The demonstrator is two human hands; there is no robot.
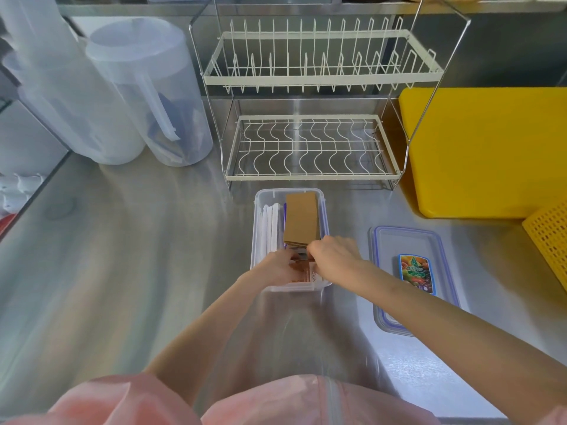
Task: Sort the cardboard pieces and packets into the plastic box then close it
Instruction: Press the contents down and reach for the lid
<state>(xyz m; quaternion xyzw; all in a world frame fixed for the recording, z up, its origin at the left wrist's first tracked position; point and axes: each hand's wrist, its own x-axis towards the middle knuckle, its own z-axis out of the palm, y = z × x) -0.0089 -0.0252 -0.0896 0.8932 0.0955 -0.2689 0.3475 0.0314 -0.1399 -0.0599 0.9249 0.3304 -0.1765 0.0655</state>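
Note:
A clear plastic box (pixel 322 207) stands on the steel counter in front of the dish rack. Inside it a stack of brown cardboard pieces (pixel 302 217) lies at the far right, with white paper-wrapped sticks (pixel 270 223) along the left wall. At the box's near end sit brown and white packets (pixel 302 271). My left hand (pixel 277 266) and my right hand (pixel 333 256) are both down in that near end, fingers closed on the packets. The box's lid (pixel 408 277), clear with a blue seal and a fruit sticker, lies flat to the right.
A white wire dish rack (pixel 310 148) stands right behind the box. Two tall translucent jugs (pixel 147 96) are at the back left. A yellow cutting board (pixel 491 151) and a yellow perforated basket (pixel 550 237) occupy the right. The counter's left edge drops off.

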